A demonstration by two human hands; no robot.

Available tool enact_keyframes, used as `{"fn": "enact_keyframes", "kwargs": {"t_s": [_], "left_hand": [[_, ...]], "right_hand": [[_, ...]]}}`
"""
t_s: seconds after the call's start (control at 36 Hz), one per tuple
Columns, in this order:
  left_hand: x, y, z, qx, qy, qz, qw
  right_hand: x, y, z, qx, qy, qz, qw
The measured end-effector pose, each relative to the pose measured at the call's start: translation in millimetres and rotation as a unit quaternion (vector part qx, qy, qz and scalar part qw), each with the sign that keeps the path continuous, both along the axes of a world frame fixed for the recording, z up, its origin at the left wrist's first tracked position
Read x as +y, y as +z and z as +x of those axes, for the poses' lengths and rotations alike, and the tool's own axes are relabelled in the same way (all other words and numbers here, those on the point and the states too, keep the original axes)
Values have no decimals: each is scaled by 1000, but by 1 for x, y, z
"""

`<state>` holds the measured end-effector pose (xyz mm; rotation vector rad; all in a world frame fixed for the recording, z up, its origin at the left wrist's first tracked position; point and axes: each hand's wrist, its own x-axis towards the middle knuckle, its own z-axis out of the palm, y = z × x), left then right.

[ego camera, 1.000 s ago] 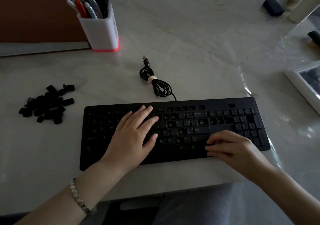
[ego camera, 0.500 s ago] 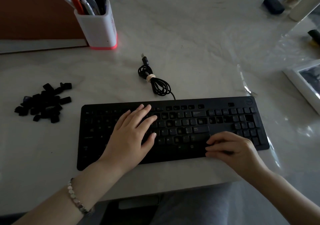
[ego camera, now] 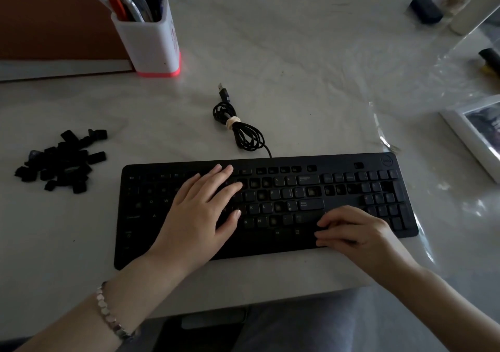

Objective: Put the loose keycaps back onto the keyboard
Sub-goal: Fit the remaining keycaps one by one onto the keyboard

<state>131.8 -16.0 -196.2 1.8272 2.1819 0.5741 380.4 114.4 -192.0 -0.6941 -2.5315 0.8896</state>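
While one black keyboard [ego camera: 338,162] lies near on the tabletop [ego camera: 297,67], one heap of loose black keycaps [ego camera: 62,162], too jumbled to count, sits well apart at the left. Two hands rest on the keyboard. The left hand [ego camera: 200,216] lies flat, fingers straight and slightly spread over the middle keys. The right hand [ego camera: 357,230] is curled at the near right rows, and I cannot tell whether it pinches anything.

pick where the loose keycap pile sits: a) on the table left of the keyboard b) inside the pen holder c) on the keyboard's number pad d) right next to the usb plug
a: the loose keycaps lie heaped on the table, left of the keyboard and apart from its edge.
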Motion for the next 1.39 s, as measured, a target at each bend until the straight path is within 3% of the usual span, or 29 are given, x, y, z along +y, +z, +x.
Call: {"fn": "enact_keyframes", "kwargs": {"t_s": [0.28, 0.47, 0.89, 1.39], "left_hand": [[0, 0, -2, 1, -4, 2, 1000], [0, 0, -2, -1, -3, 1, 1000], [0, -2, -2, -3, -5, 4, 1000], [0, -1, -1, -8, 0, 7, 1000]], "right_hand": [[1, -5, 1, 4, -48, -5, 999], [9, 0, 0, 5, 4, 2, 1000], [13, 7, 2, -24, 73, 147, 986], [8, -1, 1, -16, 41, 81, 996]]}}
